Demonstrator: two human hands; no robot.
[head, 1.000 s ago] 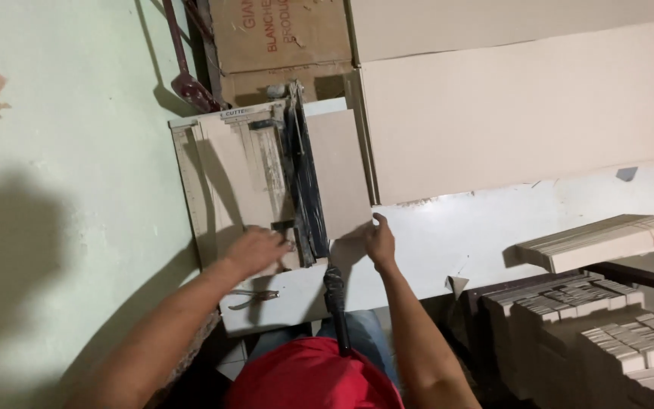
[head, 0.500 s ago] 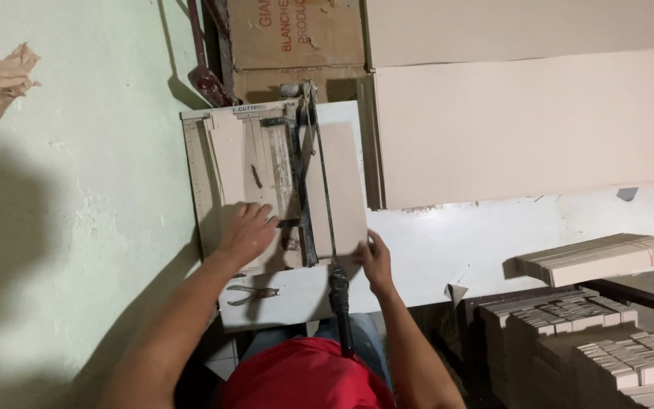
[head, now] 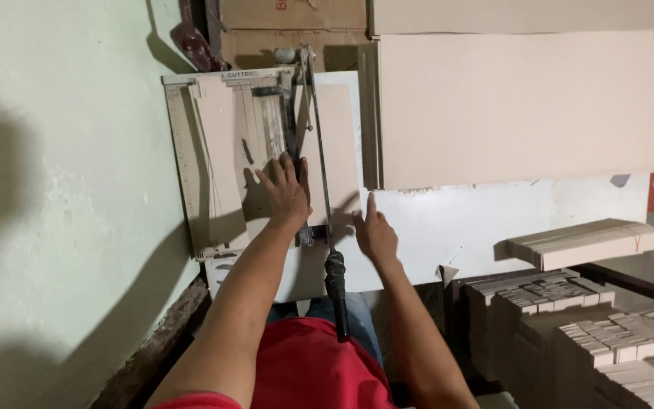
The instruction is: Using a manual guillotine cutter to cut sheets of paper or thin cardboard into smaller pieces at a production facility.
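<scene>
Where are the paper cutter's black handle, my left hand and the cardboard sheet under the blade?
black handle (head: 337, 282), head view, on the grip's upper part.
left hand (head: 285, 191), head view, back of the hand.
cardboard sheet (head: 341, 144), head view, right part beyond the blade.

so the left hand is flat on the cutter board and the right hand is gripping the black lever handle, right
Not quite. In the head view the left hand is flat on the cutter board, but the right hand rests on the beige sheet beside the blade arm. The black lever handle sticks out between the forearms, untouched.
</scene>
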